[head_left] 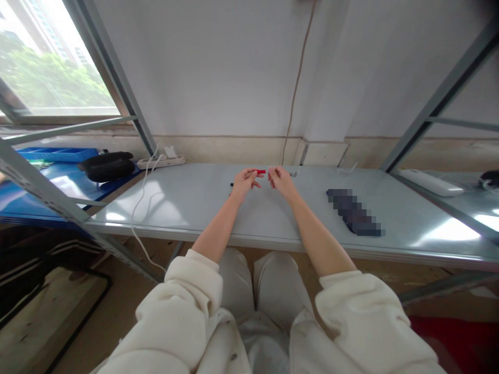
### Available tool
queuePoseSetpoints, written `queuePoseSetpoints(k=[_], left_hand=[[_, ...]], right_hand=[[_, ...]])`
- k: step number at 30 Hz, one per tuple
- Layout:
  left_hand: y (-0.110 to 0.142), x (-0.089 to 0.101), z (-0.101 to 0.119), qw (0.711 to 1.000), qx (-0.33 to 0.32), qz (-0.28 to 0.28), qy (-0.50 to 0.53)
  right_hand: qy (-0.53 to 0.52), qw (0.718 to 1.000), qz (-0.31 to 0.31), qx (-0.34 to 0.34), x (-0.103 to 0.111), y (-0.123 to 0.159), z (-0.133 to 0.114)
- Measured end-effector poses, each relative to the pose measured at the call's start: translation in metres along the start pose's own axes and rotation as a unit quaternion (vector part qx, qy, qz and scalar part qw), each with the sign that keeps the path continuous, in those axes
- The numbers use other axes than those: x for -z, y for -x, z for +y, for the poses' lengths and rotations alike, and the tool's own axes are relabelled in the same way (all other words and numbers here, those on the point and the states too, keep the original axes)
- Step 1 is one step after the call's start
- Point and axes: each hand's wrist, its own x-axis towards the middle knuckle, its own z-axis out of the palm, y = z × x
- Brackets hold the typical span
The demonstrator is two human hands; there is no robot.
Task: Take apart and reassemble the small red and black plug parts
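Above the far half of the grey shelf top (273,218), my two hands are close together. Between thumb and fingers my left hand (245,182) pinches a small red stick-like piece (261,171), which points to the right; its exact kind is too small to tell. Just right of its tip, my right hand (278,178) is closed in a pinch, and a small clear or whitish bit seems to show at its fingertips. A small dark object (232,184) peeks out behind my left hand, mostly hidden. Some small clear item (294,171) lies behind my right hand.
On the right lies a dark, blurred-out flat object (354,213). A power strip (161,162) with a white cable (134,218) hanging over the front edge stands at the back left. Metal uprights (117,72) frame both sides. A black case (106,167) and blue tray (58,154) are further left.
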Motion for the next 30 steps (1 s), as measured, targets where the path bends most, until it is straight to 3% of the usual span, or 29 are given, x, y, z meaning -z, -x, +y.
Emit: queuePoseSetpoints(k=[4, 13, 19, 22, 26, 30], left_hand=[[0.0007, -0.0003, 0.0015, 1.000, 0.002, 0.012, 0.003], [0.0023, -0.0017, 0.0038, 1.000, 0.006, -0.002, -0.001], [-0.0042, 0.0016, -0.0013, 0.994, 0.012, 0.105, 0.026], [-0.0039, 0.0017, -0.0018, 0.995, 0.022, 0.096, 0.018], [-0.0011, -0.0001, -0.0012, 0.999, 0.018, 0.030, 0.009], [-0.0015, -0.0008, -0.0016, 0.999, 0.012, 0.025, 0.021]], right_hand=[[-0.046, 0.999, 0.007, -0.025, -0.0016, -0.0016, 0.0030], [0.013, 1.000, -0.005, -0.027, 0.0003, 0.0022, -0.0008], [-0.026, 0.996, 0.070, -0.055, 0.0033, -0.0033, 0.0057], [-0.037, 0.995, 0.088, -0.041, 0.0036, -0.0064, 0.0084], [-0.015, 1.000, 0.025, -0.005, 0.0005, -0.0042, 0.0046], [0.023, 0.998, -0.049, 0.030, -0.0018, 0.0007, 0.0000]])
